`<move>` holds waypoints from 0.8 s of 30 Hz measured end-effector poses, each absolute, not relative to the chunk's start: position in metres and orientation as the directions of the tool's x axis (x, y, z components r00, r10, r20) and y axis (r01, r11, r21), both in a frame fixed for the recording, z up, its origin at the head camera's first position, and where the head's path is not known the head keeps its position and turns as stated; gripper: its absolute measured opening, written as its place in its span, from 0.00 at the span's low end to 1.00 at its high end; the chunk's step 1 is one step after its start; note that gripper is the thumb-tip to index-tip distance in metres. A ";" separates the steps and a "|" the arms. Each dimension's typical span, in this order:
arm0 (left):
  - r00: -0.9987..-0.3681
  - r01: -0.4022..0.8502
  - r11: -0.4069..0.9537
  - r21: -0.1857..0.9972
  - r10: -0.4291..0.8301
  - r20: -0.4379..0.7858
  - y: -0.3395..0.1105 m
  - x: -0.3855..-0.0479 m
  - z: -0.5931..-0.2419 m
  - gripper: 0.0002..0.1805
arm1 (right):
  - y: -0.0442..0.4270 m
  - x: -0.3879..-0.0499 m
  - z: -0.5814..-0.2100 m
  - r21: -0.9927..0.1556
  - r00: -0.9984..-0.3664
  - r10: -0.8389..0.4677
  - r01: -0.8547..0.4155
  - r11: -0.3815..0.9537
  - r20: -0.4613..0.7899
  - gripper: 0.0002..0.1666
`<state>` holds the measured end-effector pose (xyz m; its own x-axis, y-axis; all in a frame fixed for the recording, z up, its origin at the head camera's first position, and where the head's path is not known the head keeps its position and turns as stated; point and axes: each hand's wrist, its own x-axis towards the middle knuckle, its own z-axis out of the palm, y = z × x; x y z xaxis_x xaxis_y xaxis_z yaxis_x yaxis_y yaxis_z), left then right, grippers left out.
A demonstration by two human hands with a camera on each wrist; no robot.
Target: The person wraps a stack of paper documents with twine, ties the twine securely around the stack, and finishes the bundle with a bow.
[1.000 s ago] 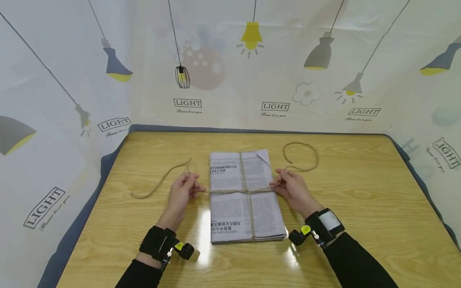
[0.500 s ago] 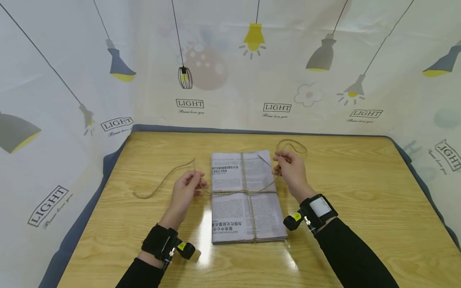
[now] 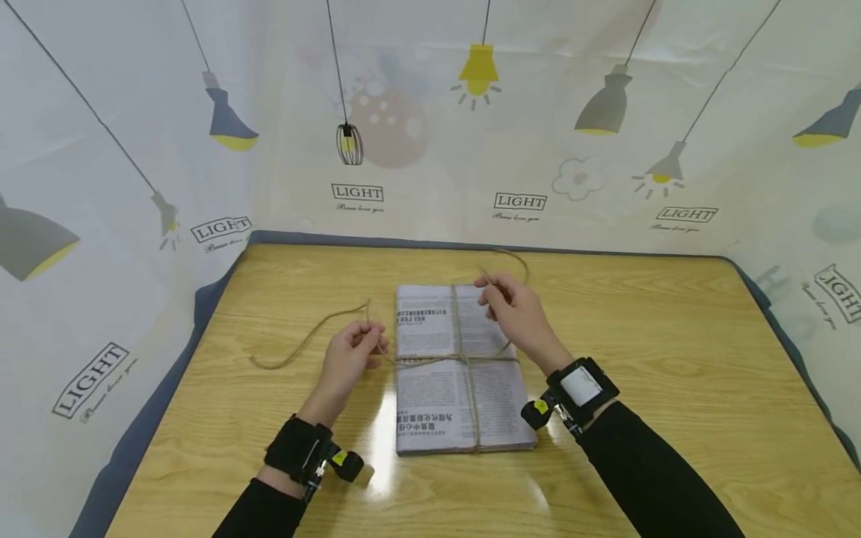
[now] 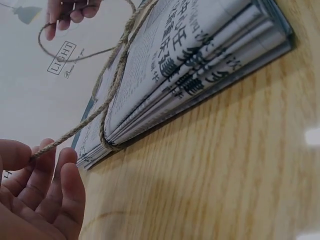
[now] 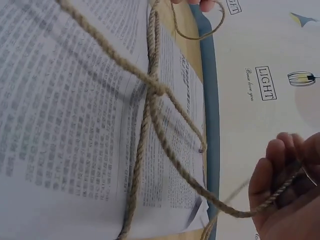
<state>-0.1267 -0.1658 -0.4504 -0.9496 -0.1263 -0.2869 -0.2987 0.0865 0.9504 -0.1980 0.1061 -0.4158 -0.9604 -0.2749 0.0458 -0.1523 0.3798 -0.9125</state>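
Note:
A stack of folded newspapers [image 3: 430,403] lies on the table, bound crosswise with brown twine [image 3: 475,407] that crosses near its middle. Left of the stack, my left hand [image 3: 350,355] pinches one twine end between thumb and finger; in the left wrist view this twine [image 4: 75,131] runs up to the crossing. Over the stack's far right corner, my right hand [image 3: 518,314] holds the other length of twine. That length [image 5: 190,180] sags from the crossing to the right fingers in the right wrist view.
A loose twine tail [image 3: 303,340] trails on the wooden table [image 3: 646,336] at left. Another tail [image 3: 521,261] curves behind the right hand near the far edge. A lamp-printed sheet [image 3: 430,217] rises around the table's back and sides.
My right hand has moved left and away from me, from beside the stack to over its far corner, drawing its twine along. That twine has slackened. My left hand stays nearly in place.

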 end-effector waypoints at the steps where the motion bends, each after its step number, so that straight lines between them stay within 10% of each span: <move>1: -0.950 -0.300 0.091 0.950 -0.124 -0.288 -0.166 -0.126 -0.450 0.16 | 0.105 -0.198 -0.414 -0.902 -0.954 -0.296 -0.172 0.397 0.051 0.17; 16: -0.955 -0.286 0.104 0.953 -0.109 -0.275 -0.167 -0.127 -0.455 0.15 | 0.082 -0.178 -0.397 -0.851 -0.604 -0.797 -0.419 0.316 0.002 0.22; 24: -0.954 -0.294 0.098 0.951 -0.094 -0.285 -0.168 -0.127 -0.456 0.16 | 0.089 -0.176 -0.400 -0.821 -0.590 -0.800 -0.399 0.408 -0.111 0.17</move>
<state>-0.1268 -0.1679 -0.4563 -0.9539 -0.0944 -0.2850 -0.2938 0.0983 0.9508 -0.1759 0.0892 -0.4000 -0.5899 -0.7999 -0.1107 -0.3988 0.4078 -0.8214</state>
